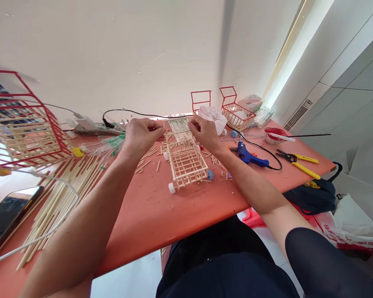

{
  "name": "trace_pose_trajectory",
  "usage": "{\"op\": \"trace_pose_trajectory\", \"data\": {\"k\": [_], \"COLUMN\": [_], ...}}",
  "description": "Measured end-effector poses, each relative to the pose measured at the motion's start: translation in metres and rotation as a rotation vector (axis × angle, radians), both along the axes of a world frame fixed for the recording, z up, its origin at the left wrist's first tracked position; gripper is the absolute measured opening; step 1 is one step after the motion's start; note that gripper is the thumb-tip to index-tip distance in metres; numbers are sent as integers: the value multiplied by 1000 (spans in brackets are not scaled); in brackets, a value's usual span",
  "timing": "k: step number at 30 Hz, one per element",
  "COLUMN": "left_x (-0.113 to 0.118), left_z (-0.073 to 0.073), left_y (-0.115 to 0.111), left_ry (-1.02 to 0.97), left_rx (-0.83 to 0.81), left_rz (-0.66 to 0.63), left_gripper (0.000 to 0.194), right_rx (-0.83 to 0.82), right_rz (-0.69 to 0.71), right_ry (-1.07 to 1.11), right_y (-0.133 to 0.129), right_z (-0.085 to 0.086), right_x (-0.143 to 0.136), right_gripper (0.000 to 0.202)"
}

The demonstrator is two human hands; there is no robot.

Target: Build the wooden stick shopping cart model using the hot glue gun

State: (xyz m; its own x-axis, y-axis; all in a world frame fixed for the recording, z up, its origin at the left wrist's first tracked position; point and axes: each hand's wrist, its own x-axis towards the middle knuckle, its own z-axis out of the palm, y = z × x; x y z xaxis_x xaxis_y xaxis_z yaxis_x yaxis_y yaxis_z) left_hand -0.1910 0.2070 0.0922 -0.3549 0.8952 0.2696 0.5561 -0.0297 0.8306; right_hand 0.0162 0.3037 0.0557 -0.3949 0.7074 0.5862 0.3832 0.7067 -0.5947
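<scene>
A small cart of pale wooden sticks point(189, 163) stands in the middle of the orange table, on bottle-cap wheels, two white ones point(172, 188) on its left and a blue one point(210, 174) on its right. A thin stick crosses the cart's far end. My left hand point(144, 134) pinches at the left end of that stick, thumb and forefinger together. At its right end, the fingers of my right hand point(204, 131) are closed. The fingertips hide the exact contact on both sides.
Cut sticks lie around the cart; long sticks point(59, 198) and a phone point(10, 215) are at the left. Rightward are a blue glue gun point(251, 156), yellow-handled pliers point(301, 162) and a red bowl point(275, 135). Red-framed carts point(238, 116) stand behind and far left point(27, 128).
</scene>
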Motion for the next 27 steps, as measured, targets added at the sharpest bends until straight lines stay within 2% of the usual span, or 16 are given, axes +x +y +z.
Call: {"op": "trace_pose_trajectory", "data": {"k": [27], "left_x": [-5], "left_z": [-7], "left_y": [6], "left_ry": [3], "left_rx": [-2], "left_rz": [2], "left_gripper": [9], "right_rx": [6], "right_rz": [-20], "right_ry": [-26], "right_y": [-1], "right_z": [2], "right_x": [0], "right_gripper": [32]}}
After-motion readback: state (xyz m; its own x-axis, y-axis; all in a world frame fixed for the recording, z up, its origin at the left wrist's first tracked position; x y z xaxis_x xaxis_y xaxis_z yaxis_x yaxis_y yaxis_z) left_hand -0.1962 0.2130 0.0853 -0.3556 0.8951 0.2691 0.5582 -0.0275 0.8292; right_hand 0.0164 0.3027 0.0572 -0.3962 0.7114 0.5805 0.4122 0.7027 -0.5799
